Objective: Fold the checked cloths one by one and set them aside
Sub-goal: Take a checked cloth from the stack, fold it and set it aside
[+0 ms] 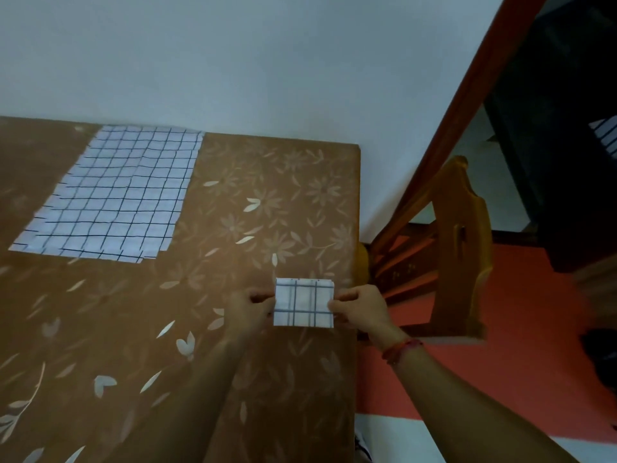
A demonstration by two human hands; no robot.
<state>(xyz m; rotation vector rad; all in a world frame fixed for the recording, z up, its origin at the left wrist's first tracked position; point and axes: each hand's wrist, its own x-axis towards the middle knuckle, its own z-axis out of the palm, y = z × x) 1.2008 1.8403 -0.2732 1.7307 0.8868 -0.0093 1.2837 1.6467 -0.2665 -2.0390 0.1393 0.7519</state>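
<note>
Well, folded cloth [303, 302]: lay near the right edge of the surface [133, 329].
Left hand [252, 307]: fingers [259, 298] pinched its left side.
Right hand [362, 309]: fingers [345, 297] pinched its right side.
Spread cloths [113, 195]: far left, well apart.

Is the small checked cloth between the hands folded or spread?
Folded. The small checked cloth is a compact rectangle with a layered top edge, pinched at its sides by the left hand and right hand.
</note>
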